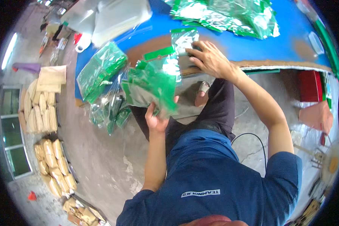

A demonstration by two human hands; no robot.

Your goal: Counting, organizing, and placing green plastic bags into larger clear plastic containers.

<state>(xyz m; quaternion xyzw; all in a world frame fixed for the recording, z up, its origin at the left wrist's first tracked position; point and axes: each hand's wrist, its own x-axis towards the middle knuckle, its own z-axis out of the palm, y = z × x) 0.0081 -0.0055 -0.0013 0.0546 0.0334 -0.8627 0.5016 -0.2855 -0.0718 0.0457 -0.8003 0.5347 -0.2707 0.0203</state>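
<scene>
My left hand is closed round the lower end of a fanned bunch of green-and-clear plastic bags, held up at the near edge of the blue table. To its right, my right hand lies over a single clear bag with a green top strip, fingers stretched and apart, the tips touching its lower part. Left of the bunch, a pile of similar green bags rests at the table's corner. More crumpled bags hang below that corner. The fingers behind the held bunch are partly hidden.
A large heap of green bags covers the table's far side. Clear plastic sheets lie at the far left beside a white cup. Stacked tan packs stand on the left; a pink bin and red box are right.
</scene>
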